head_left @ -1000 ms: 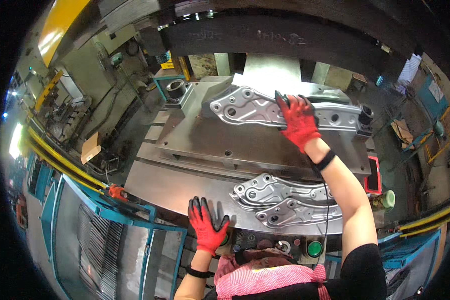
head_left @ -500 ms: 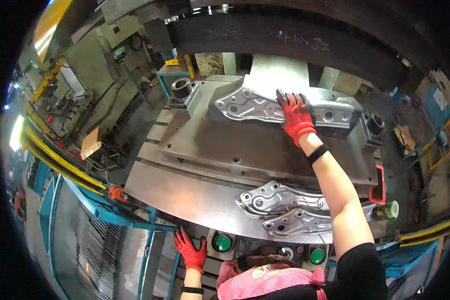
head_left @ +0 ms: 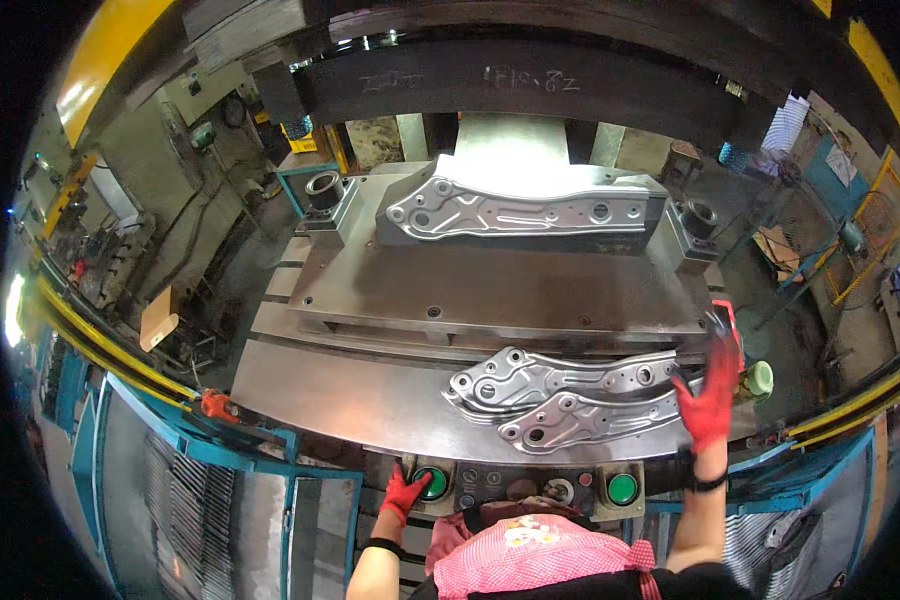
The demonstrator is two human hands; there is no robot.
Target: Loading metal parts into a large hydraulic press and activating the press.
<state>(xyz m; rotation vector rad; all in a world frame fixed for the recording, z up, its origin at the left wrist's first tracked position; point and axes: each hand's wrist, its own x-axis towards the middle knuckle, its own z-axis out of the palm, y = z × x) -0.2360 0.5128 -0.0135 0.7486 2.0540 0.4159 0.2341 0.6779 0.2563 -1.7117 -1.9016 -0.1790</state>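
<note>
Left hand (head_left: 405, 493), red glove: fingertips on the left green button (head_left: 431, 483) of the control panel (head_left: 515, 488) at the desk's front edge. Flat press contact, nothing grasped. Right hand (head_left: 710, 400), red glove: raised, fingers spread, grip released, holding nothing. It's just off the right end of the two stamped brackets (head_left: 570, 392) and above the right green button (head_left: 621, 488), not touching it.

Work part: a third stamped bracket (head_left: 515, 212) sits seated on the die block (head_left: 530, 235) at the back of the press bed (head_left: 490, 290), well apart from both hands. The two loose brackets lie overlapped on the front plate (head_left: 370, 400), near the right hand.

My read is a two-hand press start. To do it well:
- right hand straight down to the right button, clear of the loose bracket ends, which look sharp
- both palms flat on the buttons, nothing else inside the die zone
- check the part sits flush on the block, holes aligned, before pressing

Hard to tell:
- upper die (head_left: 530, 75) mostly dark, face not visible
- whether the left button is actually depressed, or just touched
- small controls between the buttons: too small to read function
- right hand motion-blurred; red object behind it by the green cap (head_left: 761, 377) is partly hidden
- locating pins under the seated part not visible
</note>
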